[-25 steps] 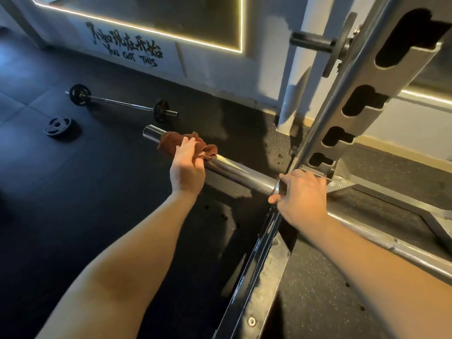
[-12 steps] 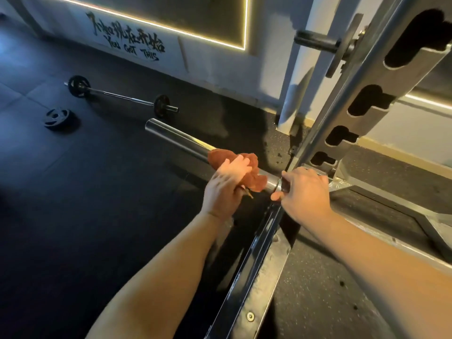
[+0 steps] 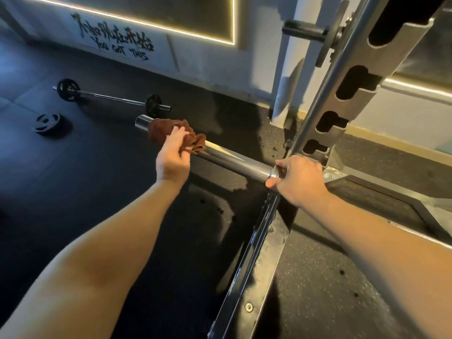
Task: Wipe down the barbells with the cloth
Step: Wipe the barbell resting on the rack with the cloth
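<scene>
A chrome barbell sleeve sticks out leftward from the rack, level with my hands. A brown cloth is wrapped round the sleeve near its free end. My left hand grips the cloth against the sleeve. My right hand grips the bar at the sleeve's collar, beside the rack upright; the bar beyond it is hidden.
A steel rack upright with hook slots rises at the right, its base rail running toward me. A second barbell with small plates lies on the black rubber floor at the left, a loose plate near it. A white wall stands behind.
My left hand has slid the cloth along the sleeve from beside the collar back out to the free end. The right hand has kept its hold at the collar.
</scene>
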### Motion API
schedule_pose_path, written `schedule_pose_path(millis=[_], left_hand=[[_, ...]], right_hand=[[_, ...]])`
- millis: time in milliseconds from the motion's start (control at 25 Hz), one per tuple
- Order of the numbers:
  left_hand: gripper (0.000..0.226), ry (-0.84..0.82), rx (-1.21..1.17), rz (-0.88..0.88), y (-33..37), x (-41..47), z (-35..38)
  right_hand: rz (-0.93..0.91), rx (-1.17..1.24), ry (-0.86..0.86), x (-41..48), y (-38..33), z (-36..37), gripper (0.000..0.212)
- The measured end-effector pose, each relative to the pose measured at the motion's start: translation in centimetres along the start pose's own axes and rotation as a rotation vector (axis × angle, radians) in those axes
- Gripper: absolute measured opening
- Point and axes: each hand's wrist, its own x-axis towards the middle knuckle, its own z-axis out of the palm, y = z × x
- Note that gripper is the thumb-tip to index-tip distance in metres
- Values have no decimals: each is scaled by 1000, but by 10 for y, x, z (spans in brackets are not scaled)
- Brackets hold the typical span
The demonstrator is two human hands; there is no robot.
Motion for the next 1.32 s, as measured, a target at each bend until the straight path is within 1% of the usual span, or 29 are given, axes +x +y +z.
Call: schedule_pose_path(millis=[40,80,160,240,320,400,480,520,600,640,720,800,960,1040,1120,1200,1240,1320], left_hand=[[48,-23,-53,-1,13,-13,10],[46,-47,-94,56,24,-27,26],[47,-81,-51,224,50,-54,57],[56,-116,-45,273,67,-66,70],[57,-120,-3,318,68,-62,72],[51,-148,27,254,65,-55,69],[48,-221,38,177,71,-44,72],[47,-248,72,149,76,-33,76],[43,-284,93,106,88,-11,86],[40,-276,123,109,96,-2,88],[38,-281,145,86,106,13,91],[41,-334,173,72,116,17,94],[45,-373,284,58,117,25,100],[44,-403,268,37,117,26,100],[38,-429,236,118,117,8,98],[31,-332,146,292,110,-26,92],[30,-293,146,384,104,-40,86],[33,-305,134,489,89,-45,71]], right_hand=[[4,4,3,-1,0,2,57],[7,5,9,-3,0,3,58],[0,-37,29,-5,-1,5,59],[-17,-97,28,-4,-2,4,57],[-22,-91,12,1,0,2,48],[-18,27,8,3,5,2,42],[-4,159,69,-3,14,4,50],[-13,176,129,-10,20,4,54],[-39,145,217,-23,34,5,58],[-43,126,243,-28,42,6,58],[-28,84,274,-38,59,12,52],[-24,2,291,-42,76,20,44],[-109,-58,375,-28,91,23,24],[-133,-68,393,-21,91,24,24],[-140,-68,392,-17,93,25,25],[-160,-59,383,-17,96,26,27],[-164,-54,374,-17,96,25,27],[-149,-56,355,-17,97,24,28]])
